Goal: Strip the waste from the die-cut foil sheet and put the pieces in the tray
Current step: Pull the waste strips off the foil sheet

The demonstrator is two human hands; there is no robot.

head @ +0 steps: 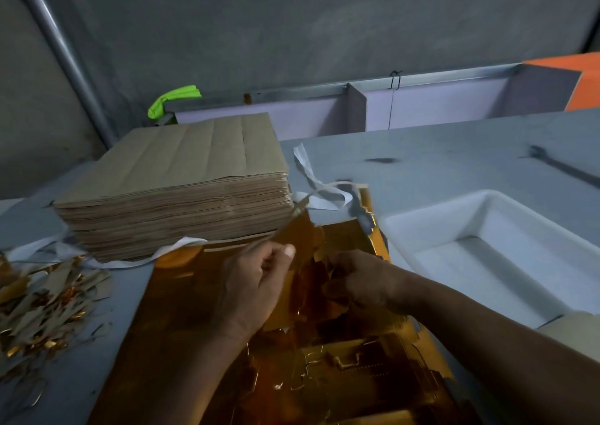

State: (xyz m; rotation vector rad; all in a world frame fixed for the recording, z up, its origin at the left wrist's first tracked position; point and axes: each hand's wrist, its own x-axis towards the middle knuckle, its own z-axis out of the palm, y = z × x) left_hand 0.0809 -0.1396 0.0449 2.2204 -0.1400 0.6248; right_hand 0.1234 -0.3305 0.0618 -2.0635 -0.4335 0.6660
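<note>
Partway through, at a guess. Big gold foil sheet flat on the grey table, right in front, with many cut shapes yet to pull out. Left hand lifted over the sheet, thumb and curled fingers pinching a thin gold piece. Right hand just beside, fingers curled into crumpled gold bits (hard to tell how tight). Heap of torn scraps far left, so some waste off already. Tall stack of brown sheets behind the hands. White tray on the right, no gold seen inside. Lots left to do.
</note>
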